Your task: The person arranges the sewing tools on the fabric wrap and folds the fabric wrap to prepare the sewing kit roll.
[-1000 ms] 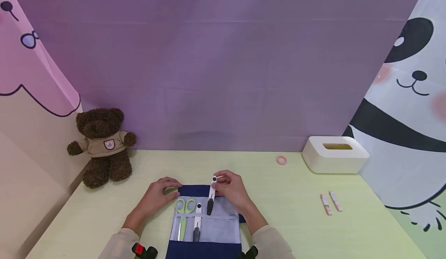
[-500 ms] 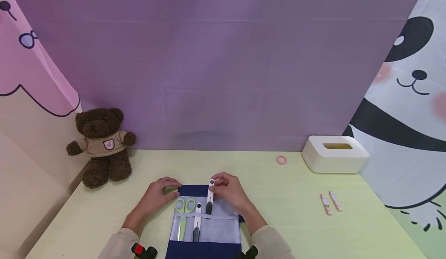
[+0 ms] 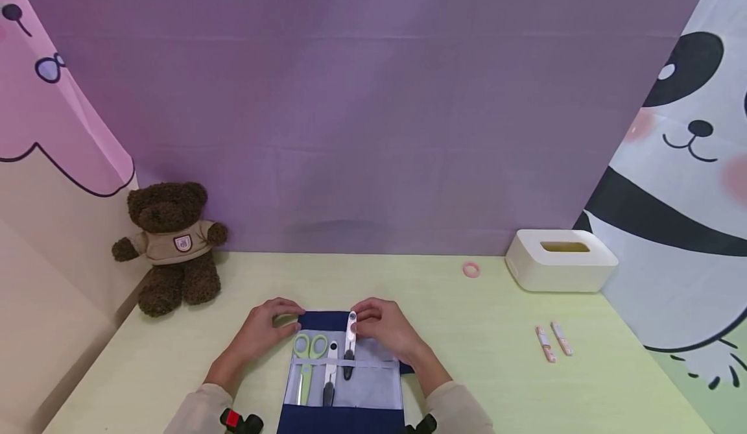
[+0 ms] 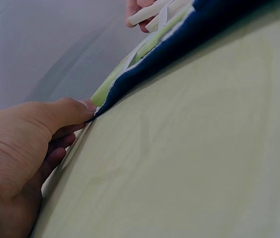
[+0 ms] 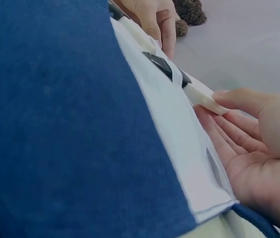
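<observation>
Pinching tool [image 3: 350, 344] partly under elastic [image 3: 376, 364]

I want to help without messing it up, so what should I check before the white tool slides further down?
1. Right hand pinching the white tool: ok, by its white end.
2. Its dark tip under the elastic band: ok, it pokes out past the band.
3. That tool as far down as the other white tool: not ok, it sits higher.
4. Left hand steadying the navy case: ok, it pinches the far left corner.
5. Green scissors under the band: ok.
6. Band tight enough: cannot tell.
</observation>
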Motion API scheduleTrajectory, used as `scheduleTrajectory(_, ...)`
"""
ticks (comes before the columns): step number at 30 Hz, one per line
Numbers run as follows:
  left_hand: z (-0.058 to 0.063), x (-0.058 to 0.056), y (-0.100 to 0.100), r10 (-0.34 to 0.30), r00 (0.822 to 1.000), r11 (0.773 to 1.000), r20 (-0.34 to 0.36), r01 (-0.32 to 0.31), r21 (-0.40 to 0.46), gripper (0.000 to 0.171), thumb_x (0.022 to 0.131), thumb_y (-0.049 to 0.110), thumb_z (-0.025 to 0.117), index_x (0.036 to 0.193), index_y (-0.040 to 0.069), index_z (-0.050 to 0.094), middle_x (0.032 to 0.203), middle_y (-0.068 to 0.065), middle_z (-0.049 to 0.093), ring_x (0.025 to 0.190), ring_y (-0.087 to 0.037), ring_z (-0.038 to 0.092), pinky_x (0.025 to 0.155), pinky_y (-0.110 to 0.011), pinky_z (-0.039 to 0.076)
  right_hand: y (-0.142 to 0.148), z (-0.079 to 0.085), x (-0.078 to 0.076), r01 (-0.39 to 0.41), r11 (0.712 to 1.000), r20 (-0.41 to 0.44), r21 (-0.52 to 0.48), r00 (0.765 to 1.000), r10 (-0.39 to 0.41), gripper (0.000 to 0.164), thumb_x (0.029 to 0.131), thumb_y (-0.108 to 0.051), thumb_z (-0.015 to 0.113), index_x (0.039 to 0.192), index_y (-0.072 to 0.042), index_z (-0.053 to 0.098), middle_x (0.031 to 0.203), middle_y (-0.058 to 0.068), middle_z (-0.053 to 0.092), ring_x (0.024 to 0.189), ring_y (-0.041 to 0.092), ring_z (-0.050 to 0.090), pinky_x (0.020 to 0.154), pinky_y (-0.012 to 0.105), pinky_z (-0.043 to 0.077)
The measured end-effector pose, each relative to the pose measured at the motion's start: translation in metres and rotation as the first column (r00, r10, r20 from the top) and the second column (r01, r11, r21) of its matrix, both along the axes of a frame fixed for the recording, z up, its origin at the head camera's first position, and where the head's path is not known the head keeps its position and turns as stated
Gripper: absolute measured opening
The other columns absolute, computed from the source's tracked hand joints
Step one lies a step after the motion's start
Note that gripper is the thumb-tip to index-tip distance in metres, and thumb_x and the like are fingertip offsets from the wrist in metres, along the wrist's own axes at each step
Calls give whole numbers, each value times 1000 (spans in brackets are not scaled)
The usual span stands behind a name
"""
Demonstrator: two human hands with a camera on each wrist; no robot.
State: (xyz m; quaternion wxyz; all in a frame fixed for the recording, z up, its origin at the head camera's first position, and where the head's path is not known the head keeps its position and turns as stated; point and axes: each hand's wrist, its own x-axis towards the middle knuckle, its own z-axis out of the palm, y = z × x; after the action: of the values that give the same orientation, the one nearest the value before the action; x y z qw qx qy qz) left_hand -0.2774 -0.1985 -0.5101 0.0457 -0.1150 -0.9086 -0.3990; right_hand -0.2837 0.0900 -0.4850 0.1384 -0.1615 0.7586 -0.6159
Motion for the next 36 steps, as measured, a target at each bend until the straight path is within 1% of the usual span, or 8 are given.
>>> scheduleTrajectory(4, -1, -1, 0, -4, 1000, 1000, -6, 4, -5, 25, 91, 14, 79, 115, 21, 79, 125, 2, 70, 128, -29, 61, 112, -54, 47, 2, -1, 0, -22, 999, -37, 46, 999, 23, 31, 91, -3, 74, 122, 1, 70, 112, 18, 74, 95, 14, 70, 82, 24, 59)
scheduleTrajectory(8, -2, -1, 0, -4, 1000, 1000, -6, 4, 2, 25, 91, 14, 79, 114, 21, 79, 124, 2, 70, 129, -28, 61, 113, -54, 46, 4, -3, 0, -25, 993, -94, 114, 995, 36, 30, 90, -6, 76, 120, -3, 73, 108, 14, 76, 94, 13, 69, 79, 20, 56)
scheduleTrajectory(11, -2, -2, 0, -2, 1000, 1000, 1, 2, 6, 25, 91, 14, 79, 114, 22, 79, 124, 2, 70, 129, -28, 61, 113, -54, 46, 6, -3, 0, -47, 989, -120, 144, 991, 65, 31, 90, -7, 77, 121, -4, 73, 108, 13, 76, 96, 16, 70, 79, 19, 56)
scheduleTrajectory(17, -4, -3, -1, -2, 1000, 1000, -5, 2, -1, 24, 91, 15, 79, 114, 24, 79, 124, 4, 70, 129, -28, 61, 113, -54, 47, 12, -4, 1, -137, 979, -93, 149, 984, 152, 40, 91, -6, 77, 131, -5, 69, 118, 14, 73, 107, 24, 69, 84, 17, 55)
scheduleTrajectory(19, -4, -3, -2, -3, 1000, 1000, -7, 3, 1, 24, 91, 15, 79, 114, 24, 79, 124, 4, 70, 129, -28, 61, 113, -54, 46, 12, -4, 0, -154, 976, -84, 152, 982, 168, 41, 92, -8, 77, 132, -6, 68, 119, 13, 73, 109, 24, 69, 85, 17, 54)
scheduleTrajectory(26, -5, -3, -1, -6, 1000, 1000, -11, 6, -9, 25, 91, 15, 79, 115, 22, 79, 125, 3, 71, 130, -28, 61, 114, -54, 46, 14, -3, -1, -167, 969, -90, 180, 979, 186, 35, 90, -11, 80, 124, -9, 72, 112, 10, 74, 103, 19, 69, 84, 18, 54)
scheduleTrajectory(31, -5, -3, -1, -1, 1000, 1000, -6, 1, -9, 25, 91, 16, 79, 115, 23, 79, 125, 4, 71, 130, -28, 60, 114, -55, 45, 16, -4, -1, -195, 959, -112, 205, 969, 221, 35, 88, -11, 82, 123, -9, 73, 116, 9, 73, 107, 20, 69, 91, 22, 56)
scheduleTrajectory(36, -5, -3, -2, 1, 1000, 1000, -9, -1, -15, 25, 91, 16, 79, 115, 24, 79, 125, 4, 71, 130, -28, 60, 114, -55, 45, 17, -7, -2, -227, 951, -154, 211, 953, 261, 30, 88, -12, 82, 118, -9, 75, 123, 11, 71, 111, 23, 70, 96, 28, 57)
